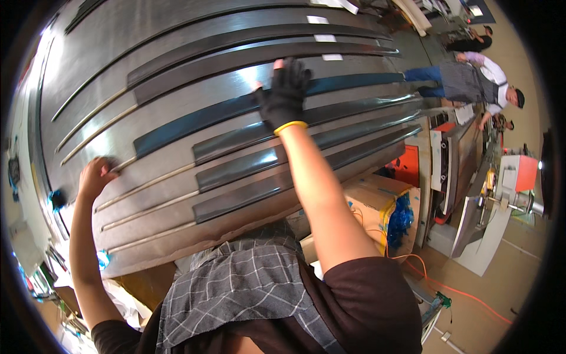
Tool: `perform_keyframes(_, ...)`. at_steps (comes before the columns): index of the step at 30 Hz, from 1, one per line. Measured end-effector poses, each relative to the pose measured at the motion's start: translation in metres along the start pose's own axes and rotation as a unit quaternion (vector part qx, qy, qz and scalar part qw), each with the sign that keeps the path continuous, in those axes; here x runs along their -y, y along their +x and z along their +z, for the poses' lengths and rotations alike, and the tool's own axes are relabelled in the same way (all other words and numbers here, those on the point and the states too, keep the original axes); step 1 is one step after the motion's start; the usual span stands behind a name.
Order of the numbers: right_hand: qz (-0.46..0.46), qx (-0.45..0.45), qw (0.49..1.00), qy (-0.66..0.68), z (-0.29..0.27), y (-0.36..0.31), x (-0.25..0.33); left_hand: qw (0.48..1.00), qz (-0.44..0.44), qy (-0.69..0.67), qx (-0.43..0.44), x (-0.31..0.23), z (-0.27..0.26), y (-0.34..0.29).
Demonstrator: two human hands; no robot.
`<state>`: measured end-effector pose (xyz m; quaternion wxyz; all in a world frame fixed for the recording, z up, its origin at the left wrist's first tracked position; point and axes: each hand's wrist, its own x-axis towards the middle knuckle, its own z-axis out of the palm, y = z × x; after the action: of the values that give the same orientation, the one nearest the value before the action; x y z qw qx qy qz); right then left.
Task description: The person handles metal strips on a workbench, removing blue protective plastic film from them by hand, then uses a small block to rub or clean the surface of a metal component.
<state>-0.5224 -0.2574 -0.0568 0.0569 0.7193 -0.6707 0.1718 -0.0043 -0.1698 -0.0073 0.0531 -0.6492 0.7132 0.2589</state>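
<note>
Long dark strips lie side by side across the table, each with a thin pale rod sticking out at its left end. My left hand [98, 177], bare, has its fingers closed round the end of one thin rod [127, 163]. That rod runs into a bluish-black strip [194, 125]. My right hand [286, 94] wears a black glove with a yellow cuff and bare thumb and fingertip. It lies flat across the same strip, fingers stretched out. Nearer me are several glossy dark strips [247, 168]; farther off lies another dark strip [194, 71].
The dark table [147, 256] ends just before my checked apron. White paper slips [325, 38] lie at the far strips. A cardboard box [371, 203] with blue plastic stands below on the right, near an orange cable [460, 289]. A person in an apron [471, 82] stands beyond the right end.
</note>
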Motion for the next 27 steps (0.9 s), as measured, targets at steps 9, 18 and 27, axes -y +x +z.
perform_keyframes(9,0.127,0.019,0.986,-0.105,-0.024,0.061,-0.335,0.989,-0.105,0.084,0.065,-0.019,-0.014,0.013)
perform_keyframes(18,0.306,0.084,0.948,0.037,-0.039,0.104,-0.517,0.965,-0.185,0.151,0.106,-0.023,-0.015,0.014)
perform_keyframes(27,0.08,0.013,0.989,-0.119,-0.028,0.063,-0.339,0.992,-0.105,0.073,-0.006,-0.013,-0.003,-0.007)
